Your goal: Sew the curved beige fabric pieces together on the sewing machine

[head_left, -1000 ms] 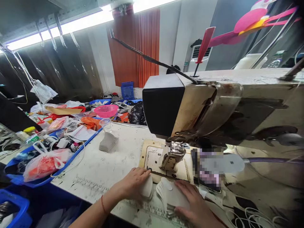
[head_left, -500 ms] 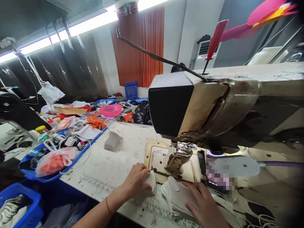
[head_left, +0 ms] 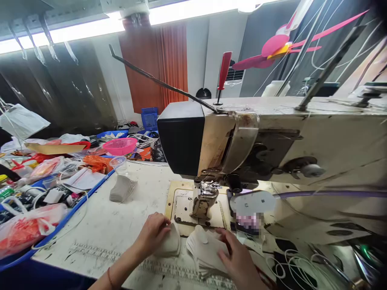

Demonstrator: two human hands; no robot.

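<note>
My left hand [head_left: 155, 233] lies over a small stack of pale, rounded cut pieces [head_left: 171, 244], its fingers and thumb closed on their upper left edge. To the right is a thicker, slightly fanned stack of white cut pieces [head_left: 205, 250], which look like fabric or thin sheet. My right hand [head_left: 240, 255] grips that stack along its right side, thumb on top and fingers bent at the far edge. Just beyond both stacks stands the sewing machine's presser foot [head_left: 203, 201] over its needle plate [head_left: 183, 207]. Neither stack lies under the foot.
A third stack of grey-white pieces [head_left: 122, 188] sits farther back on the table, beside a clear plastic cup [head_left: 119, 164]. Blue trays full of bags and scraps line the left, with a pink basin [head_left: 120, 146] behind. The machine head [head_left: 181, 139] overhangs the work area; white cords [head_left: 290, 266] lie at right.
The view has swung to the right, so everything sits farther left. My left thumb has drawn up toward the fingers at the smaller stack's edge. My right hand keeps its hold on the thicker stack.
</note>
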